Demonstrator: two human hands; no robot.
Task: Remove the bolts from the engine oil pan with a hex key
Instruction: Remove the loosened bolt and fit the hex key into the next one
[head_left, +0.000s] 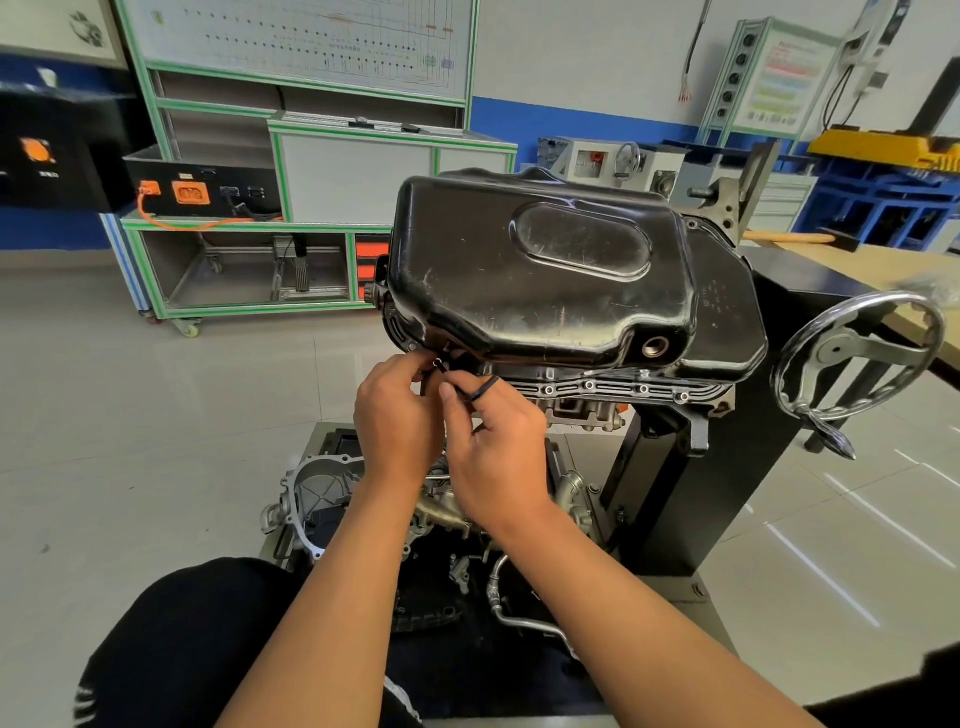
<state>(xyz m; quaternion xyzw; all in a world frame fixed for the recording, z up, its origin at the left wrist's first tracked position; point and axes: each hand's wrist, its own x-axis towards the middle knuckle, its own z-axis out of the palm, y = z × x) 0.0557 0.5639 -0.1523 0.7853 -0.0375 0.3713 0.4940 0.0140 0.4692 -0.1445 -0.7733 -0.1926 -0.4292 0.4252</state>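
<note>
One black oil pan (540, 270). Four bolts (589, 385) show along its front flange. Two hands, the left hand (397, 415) and the right hand (493, 457), are both at one hex key (480, 388). Two handwheels: a large chrome handwheel (857, 358) and a small handwheel (627, 158) far behind. Two orange connectors (189, 193) on one black box (239, 182).

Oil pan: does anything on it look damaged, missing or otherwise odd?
The oil pan is scratched and scuffed across its black face, and the drain hole near its lower right edge stands open, with no plug. The left hand and right hand hold the hex key at its left corner.
</note>
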